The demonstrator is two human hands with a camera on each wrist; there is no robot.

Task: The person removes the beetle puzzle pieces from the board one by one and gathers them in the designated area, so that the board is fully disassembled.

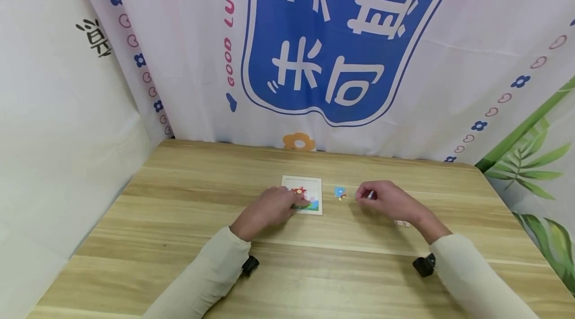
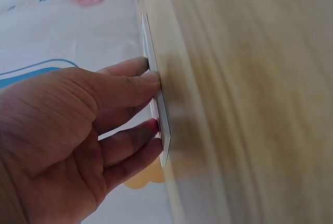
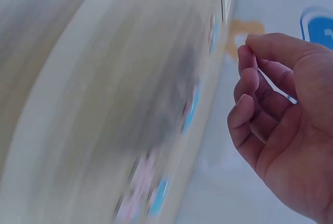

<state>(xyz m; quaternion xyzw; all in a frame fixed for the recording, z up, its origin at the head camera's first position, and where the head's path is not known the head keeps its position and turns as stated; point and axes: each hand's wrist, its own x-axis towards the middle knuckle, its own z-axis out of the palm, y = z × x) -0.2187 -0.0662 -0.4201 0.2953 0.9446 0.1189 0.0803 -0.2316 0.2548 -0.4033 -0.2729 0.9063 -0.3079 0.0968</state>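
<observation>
My left hand (image 1: pixel 277 205) rests on a small square picture puzzle board (image 1: pixel 320 196) that lies flat on the table. Its bent fingers and thumb touch the upper face and near edge, covering part of a red, blue and green picture. To the right hovers my right hand (image 1: pixel 388 200), fingers loosely curled and thumb tip meeting the index finger; I see nothing held in the right wrist view. A blue puzzle piece (image 1: pixel 340 192) lies between board and right hand. Another puzzle piece (image 3: pixel 191 109) with a blue edge is below that hand, and pinkish puzzle pieces (image 3: pixel 136 188) lie nearer the wrist.
The wooden table (image 1: pixel 314 269) carries all of this. Behind it hangs a pale printed curtain (image 1: pixel 197 84) with a large blue sign. A white cloth (image 1: pixel 67 159) is on the left, and one with green leaves (image 1: pixel 539 174) on the right.
</observation>
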